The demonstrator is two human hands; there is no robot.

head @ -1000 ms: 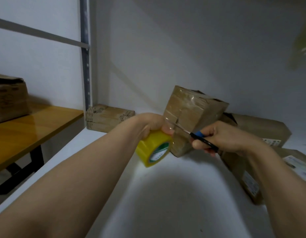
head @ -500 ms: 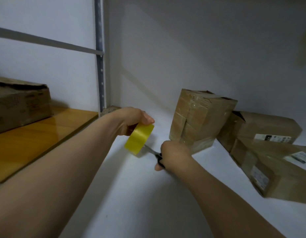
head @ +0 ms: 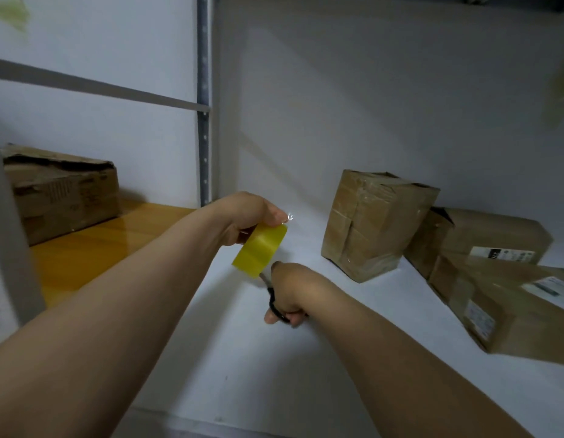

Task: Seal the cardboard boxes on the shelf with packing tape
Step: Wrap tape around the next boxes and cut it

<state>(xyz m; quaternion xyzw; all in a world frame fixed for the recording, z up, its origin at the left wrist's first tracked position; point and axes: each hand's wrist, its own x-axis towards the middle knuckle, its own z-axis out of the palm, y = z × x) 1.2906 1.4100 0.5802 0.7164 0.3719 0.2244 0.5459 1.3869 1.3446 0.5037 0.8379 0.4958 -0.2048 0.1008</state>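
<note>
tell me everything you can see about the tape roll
The tape roll is yellow, glossy and slightly see-through, seen edge-on so its broad outer band faces the camera. It hangs tilted above the white shelf, gripped from above by the left hand. A short crinkled clear tape end sticks out beside that hand. The scissors in the right hand point up at its lower edge; whether they touch is unclear.

The right hand (head: 290, 292) covers most of the scissors (head: 272, 303). Only a black handle loop and a sliver of blade show, and the tip is lost behind the tape roll (head: 260, 249). The left hand (head: 246, 216) hides the roll's core. The frame's right edge cuts off the nearest cardboard box (head: 511, 314), whose label (head: 549, 286) is too small to read.
</note>
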